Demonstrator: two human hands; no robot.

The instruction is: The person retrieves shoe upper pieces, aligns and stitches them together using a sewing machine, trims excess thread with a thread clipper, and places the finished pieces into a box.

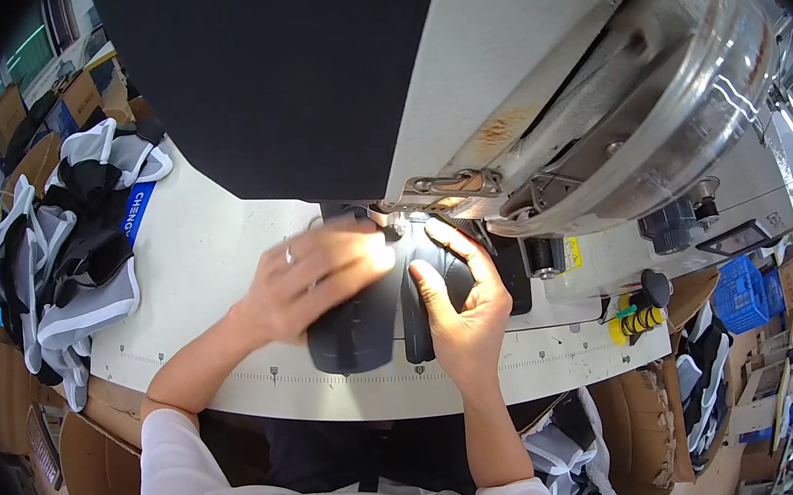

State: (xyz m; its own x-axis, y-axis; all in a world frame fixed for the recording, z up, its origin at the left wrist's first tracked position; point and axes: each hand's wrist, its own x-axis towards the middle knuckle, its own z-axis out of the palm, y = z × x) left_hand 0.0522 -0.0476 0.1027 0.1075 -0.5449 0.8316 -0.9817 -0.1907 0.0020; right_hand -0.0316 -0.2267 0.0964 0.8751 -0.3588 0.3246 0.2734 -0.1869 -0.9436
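A black fabric piece [355,334] lies on the white table of a sewing machine [513,71], its far end under the machine's needle area. My left hand [307,271], with a ring on one finger, is over the left part of the piece. Motion smears its fingers, so their grip cannot be made out. On the right, my right hand [468,303] grips the folded edge of the piece, thumb and forefinger near the presser foot [396,225]. The machine head hides part of the stitching area.
Grey, black and white fabric pieces [78,252] are heaped at the table's left. Yellow-and-black thread spools [638,321] stand at its right edge. Cardboard boxes [637,420] holding more pieces sit below the table's front edge. A blue crate [742,293] is farther right.
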